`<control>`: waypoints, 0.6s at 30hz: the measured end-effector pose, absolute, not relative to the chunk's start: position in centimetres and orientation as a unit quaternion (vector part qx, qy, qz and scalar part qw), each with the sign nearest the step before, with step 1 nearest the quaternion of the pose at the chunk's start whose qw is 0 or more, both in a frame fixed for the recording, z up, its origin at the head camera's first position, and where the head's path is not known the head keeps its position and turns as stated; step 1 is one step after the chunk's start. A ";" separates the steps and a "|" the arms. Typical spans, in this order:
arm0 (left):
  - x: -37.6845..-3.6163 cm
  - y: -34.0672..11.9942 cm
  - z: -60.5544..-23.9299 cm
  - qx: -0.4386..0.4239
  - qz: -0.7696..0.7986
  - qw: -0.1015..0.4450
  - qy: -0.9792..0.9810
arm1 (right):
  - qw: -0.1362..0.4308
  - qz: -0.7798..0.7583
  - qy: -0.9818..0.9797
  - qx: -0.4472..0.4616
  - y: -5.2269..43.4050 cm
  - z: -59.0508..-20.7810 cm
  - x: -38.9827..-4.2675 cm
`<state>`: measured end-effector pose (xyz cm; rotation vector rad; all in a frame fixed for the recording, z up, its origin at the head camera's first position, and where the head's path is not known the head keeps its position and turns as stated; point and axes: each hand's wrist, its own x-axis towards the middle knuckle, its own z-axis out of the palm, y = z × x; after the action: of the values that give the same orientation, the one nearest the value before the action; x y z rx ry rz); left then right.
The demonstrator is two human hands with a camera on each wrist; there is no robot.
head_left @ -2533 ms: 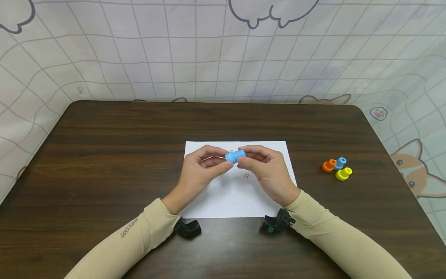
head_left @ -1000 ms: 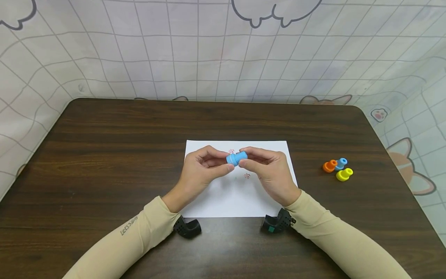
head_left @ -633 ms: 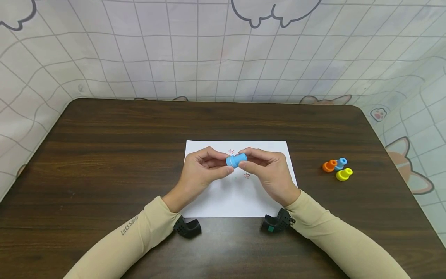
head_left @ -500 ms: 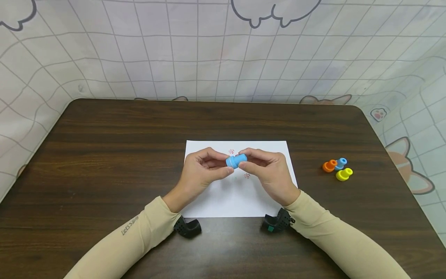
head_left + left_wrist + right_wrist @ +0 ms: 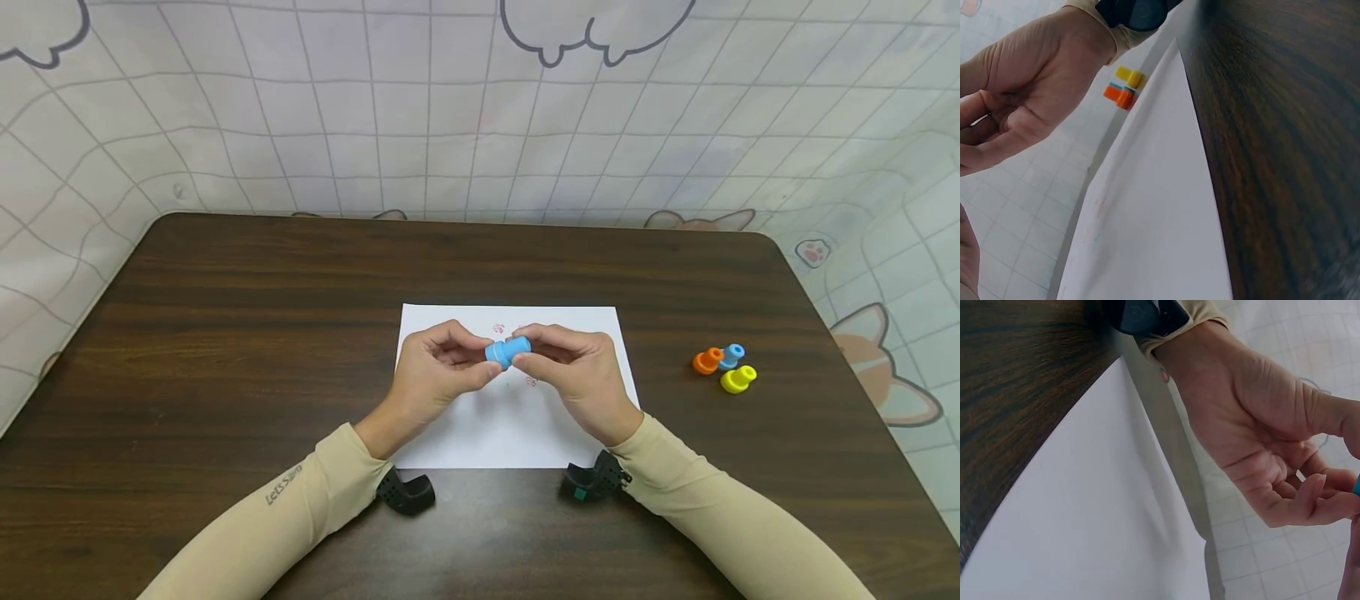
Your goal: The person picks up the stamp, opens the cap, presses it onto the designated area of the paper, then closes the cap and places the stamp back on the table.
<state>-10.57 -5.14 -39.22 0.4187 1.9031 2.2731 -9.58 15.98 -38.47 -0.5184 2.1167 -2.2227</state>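
A small blue stamp (image 5: 507, 351) lies sideways in the air just above a white sheet of paper (image 5: 510, 425). My left hand (image 5: 468, 360) pinches its left end with thumb and forefinger. My right hand (image 5: 542, 357) grips its right end with curled fingers. The paper carries small red stamped marks (image 5: 498, 328) near my fingers. In the left wrist view the right hand (image 5: 1022, 94) curls above the paper (image 5: 1147, 212). The right wrist view has the left hand (image 5: 1272, 437) with a sliver of the blue stamp (image 5: 1357, 484) at the frame edge.
Three more small stamps lie together on the dark wooden table (image 5: 225, 333) at the right: orange (image 5: 706, 362), blue (image 5: 732, 355) and yellow (image 5: 738, 379). A patterned cloth backdrop (image 5: 420, 125) rises behind the table's far edge.
Both hands keep hold of the blue stamp and have sunk very slightly toward the paper; the right fingers now cover a little more of it. The other stamps have not moved.
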 end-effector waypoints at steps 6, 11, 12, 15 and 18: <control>-10.6 -5.1 -39.4 0.145 0.760 0.075 0.629 | 0.008 -0.703 0.690 -0.170 16.1 -38.4 -9.5; -10.7 -5.2 -39.6 0.150 0.764 0.083 0.622 | 0.012 -0.704 0.689 -0.171 16.2 -38.3 -9.4; -10.7 -5.2 -39.6 0.152 0.764 0.084 0.621 | 0.012 -0.704 0.689 -0.172 16.2 -38.3 -9.4; -10.7 -5.2 -39.5 0.154 0.768 0.093 0.615 | 0.008 -0.700 0.691 -0.178 16.2 -38.3 -9.4; -10.7 -5.3 -39.4 0.153 0.772 0.100 0.609 | 0.007 -0.698 0.693 -0.181 16.2 -38.3 -9.4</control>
<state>-10.66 -5.26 -39.44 0.4534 1.7998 2.2812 -9.43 16.24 -38.29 -0.5671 2.1678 -2.1833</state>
